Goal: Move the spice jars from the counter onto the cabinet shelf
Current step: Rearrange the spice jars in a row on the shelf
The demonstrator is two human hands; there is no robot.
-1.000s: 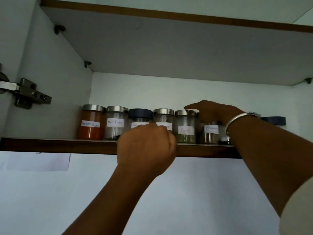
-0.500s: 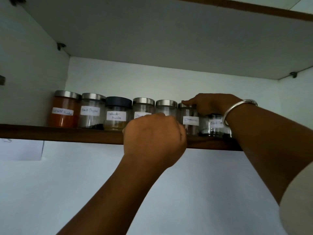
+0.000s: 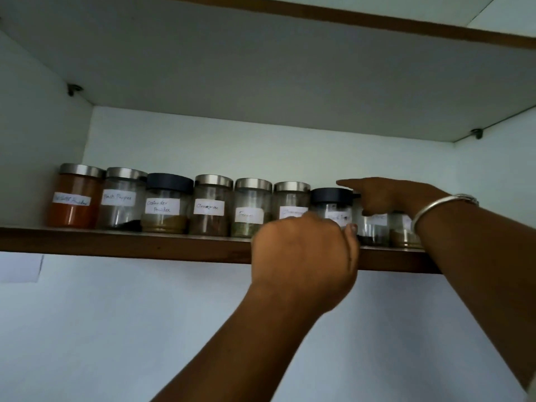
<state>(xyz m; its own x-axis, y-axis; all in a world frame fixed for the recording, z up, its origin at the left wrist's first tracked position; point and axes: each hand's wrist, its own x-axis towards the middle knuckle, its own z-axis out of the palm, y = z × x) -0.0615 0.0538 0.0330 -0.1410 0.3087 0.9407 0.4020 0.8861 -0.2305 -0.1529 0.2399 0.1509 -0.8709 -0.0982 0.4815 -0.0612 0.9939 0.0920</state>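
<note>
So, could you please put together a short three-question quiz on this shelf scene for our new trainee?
1. True or false: the jar at the far left end of the cabinet shelf holds orange-red powder.
2. How many of the jars in the row clearly show a dark lid rather than a silver one?
3. Which hand wears the metal bangle: A) left hand, B) right hand?

Key:
1. True: the orange jar stands at the far left.
2. Two: the coriander powder jar and the dark-lidded jar near the hands.
3. B.
</note>
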